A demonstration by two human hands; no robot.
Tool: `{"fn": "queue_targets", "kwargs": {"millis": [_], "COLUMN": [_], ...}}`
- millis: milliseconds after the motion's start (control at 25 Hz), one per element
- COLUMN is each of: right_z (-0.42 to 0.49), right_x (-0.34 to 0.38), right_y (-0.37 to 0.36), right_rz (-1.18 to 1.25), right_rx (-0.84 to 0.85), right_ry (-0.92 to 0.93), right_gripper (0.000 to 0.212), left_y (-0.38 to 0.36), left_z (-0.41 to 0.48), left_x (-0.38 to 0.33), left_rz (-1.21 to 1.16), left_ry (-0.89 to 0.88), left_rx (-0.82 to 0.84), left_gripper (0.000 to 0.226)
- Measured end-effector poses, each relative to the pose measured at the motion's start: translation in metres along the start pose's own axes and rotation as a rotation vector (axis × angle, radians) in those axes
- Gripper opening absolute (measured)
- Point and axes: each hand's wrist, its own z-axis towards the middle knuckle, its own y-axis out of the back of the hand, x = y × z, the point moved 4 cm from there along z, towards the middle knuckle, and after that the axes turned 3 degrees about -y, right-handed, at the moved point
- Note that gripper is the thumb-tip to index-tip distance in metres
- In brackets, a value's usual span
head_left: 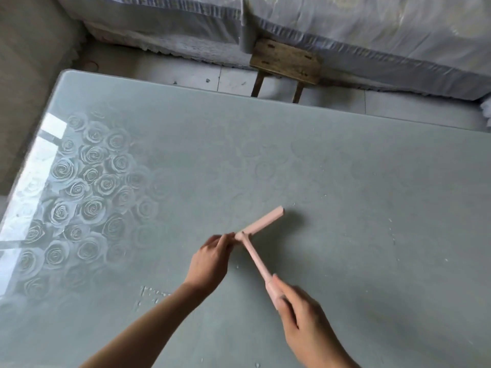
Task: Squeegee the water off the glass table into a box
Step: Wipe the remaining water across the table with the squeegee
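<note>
Grip, right hand (295, 312): fingers curled round the near end of the handle of the squeegee (256, 257), thumb laid along the top.
Grip, left hand (211, 261): fingertips pinching the left end of the crossbar, wrist bent, forearm reaching in from the near edge.
Squeegee: pink, T-shaped. Handle slants from the right hand up and left to the crossbar; crossbar runs from the left hand toward the far right. Held over the middle of the table (345, 168), a soft shadow beside the free end; contact with the glass cannot be told.
Table: pale grey-green glass, rose pattern showing at the left, bright window reflection along the left edge.
Water drops (152, 292): a thin patch near the left forearm, scattered specks to the right.
Stool (285, 62): worn wood, on the tiled floor (239, 81) beyond the far edge.
Bedcover (372, 35): pale, draped, farthest back.
</note>
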Motion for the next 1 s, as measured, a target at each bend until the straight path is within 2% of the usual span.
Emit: {"fn": "queue_targets", "kwargs": {"millis": [200, 320, 400, 520, 720, 840, 1000], "right_z": [0.061, 0.092, 0.080, 0.036, -0.026, -0.033, -0.026], "right_x": [-0.010, -0.018, -0.035, -0.041, -0.071, -0.101, -0.173], "right_y": [0.064, 0.066, 0.054, 0.027, 0.033, 0.072, 0.153], "right_rz": [0.025, 0.045, 0.084, 0.155, 0.067, 0.051, -0.118], "right_rx": [-0.105, -0.111, -0.067, -0.031, 0.146, 0.223, 0.206], "right_ry": [0.012, -0.057, -0.093, -0.105, -0.096, -0.039, -0.054], "right_gripper": [0.039, 0.039, 0.034, 0.031, 0.040, 0.042, 0.048], "left_y": [-0.002, -0.030, -0.048, -0.057, -0.077, -0.078, -0.085], "left_z": [0.105, 0.149, 0.138, 0.082, -0.001, -0.005, 0.011], "left_x": [-0.051, -0.061, -0.067, -0.054, -0.072, -0.105, -0.162], "left_rz": [0.068, 0.140, 0.157, 0.128, 0.118, 0.086, 0.128], "left_ry": [-0.139, -0.113, -0.169, -0.248, -0.098, -0.051, -0.157], "left_rx": [-0.085, 0.002, 0.007, -0.025, 0.162, 0.196, 0.188], "left_gripper": [0.035, 0.049, 0.058, 0.059, 0.053, 0.043, 0.049]}}
